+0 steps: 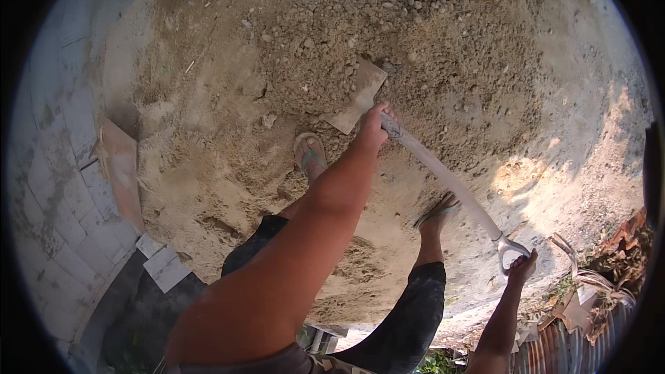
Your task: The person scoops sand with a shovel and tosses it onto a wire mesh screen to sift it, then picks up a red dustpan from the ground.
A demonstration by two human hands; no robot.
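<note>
A shovel (450, 179) slants across the ground from the upper middle to the lower right. My left hand (377, 123) is closed round the lower end of its shaft, just above the blade. At the other end my right hand (523, 267) grips the grey D-shaped handle. The flat, dusty blade (361, 90) rests against a heap of sand and gravel (325, 45), its front edge partly among the stones. My left forearm crosses the middle of the view and hides part of my left leg.
My sandalled feet stand apart on sandy ground, the left foot (310, 152) close to the blade. A block wall (62, 187) runs along the left, with a leaning board (121, 173) beside it. Lower right lie dry leaves, scraps and a rusty corrugated sheet (561, 350).
</note>
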